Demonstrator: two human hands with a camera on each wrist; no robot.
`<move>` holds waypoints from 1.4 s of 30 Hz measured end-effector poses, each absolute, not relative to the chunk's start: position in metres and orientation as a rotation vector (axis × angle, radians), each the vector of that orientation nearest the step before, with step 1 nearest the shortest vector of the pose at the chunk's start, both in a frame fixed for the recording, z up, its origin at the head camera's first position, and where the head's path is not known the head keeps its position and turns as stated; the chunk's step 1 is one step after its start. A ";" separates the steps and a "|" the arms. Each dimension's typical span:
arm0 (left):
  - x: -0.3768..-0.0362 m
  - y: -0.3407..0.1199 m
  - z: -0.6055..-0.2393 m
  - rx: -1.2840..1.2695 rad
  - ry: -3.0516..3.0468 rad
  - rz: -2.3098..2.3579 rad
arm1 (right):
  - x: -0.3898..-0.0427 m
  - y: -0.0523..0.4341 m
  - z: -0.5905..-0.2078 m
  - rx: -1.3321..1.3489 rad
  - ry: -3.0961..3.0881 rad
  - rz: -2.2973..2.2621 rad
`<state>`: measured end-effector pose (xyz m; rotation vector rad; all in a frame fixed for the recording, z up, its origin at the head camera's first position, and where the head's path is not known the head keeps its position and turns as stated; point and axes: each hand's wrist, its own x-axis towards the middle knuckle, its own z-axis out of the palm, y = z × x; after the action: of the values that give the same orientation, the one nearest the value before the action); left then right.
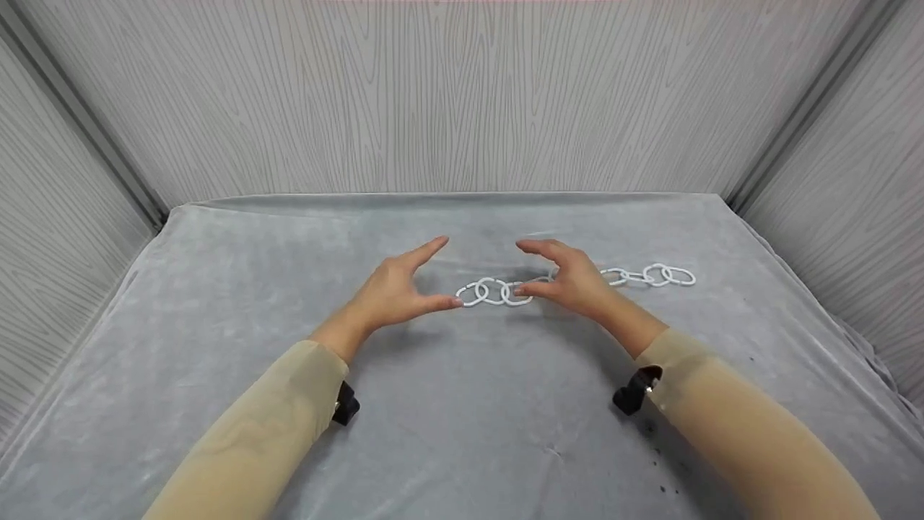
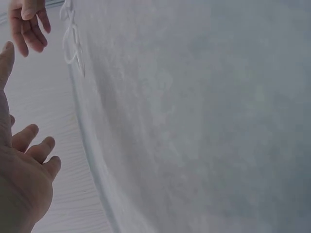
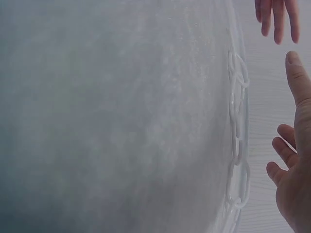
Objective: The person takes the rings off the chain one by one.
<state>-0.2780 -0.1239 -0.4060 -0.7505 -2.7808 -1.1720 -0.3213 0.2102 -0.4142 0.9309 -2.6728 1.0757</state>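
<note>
Left hand (image 1: 392,290) and right hand (image 1: 570,280) empty, palms inward, thumbs well apart from fingers, near the white chain (image 1: 504,292)

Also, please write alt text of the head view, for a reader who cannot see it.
A person's empty left grip and right grip, spread open, are held above a white link chain on a grey cloth. The chain runs sideways, partly hidden by the right grip; a wood-grain wall stands behind.
</note>
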 end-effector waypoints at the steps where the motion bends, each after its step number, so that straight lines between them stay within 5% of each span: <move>1: -0.280 -0.123 -0.406 -0.738 -2.777 -1.217 | -0.323 0.208 -0.415 0.930 -2.675 1.113; 17: -0.306 -0.108 -0.409 -0.711 -2.743 -1.635 | -0.343 0.190 -0.417 0.854 -2.768 1.382; 42: -0.310 -0.103 -0.418 -0.774 -2.899 -1.522 | -0.346 0.182 -0.419 0.881 -2.920 1.286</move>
<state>-0.3104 -0.1026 -0.4178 -0.7743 -2.8986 -1.5217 -0.3459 0.1819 -0.4191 0.8815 -2.9196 1.2861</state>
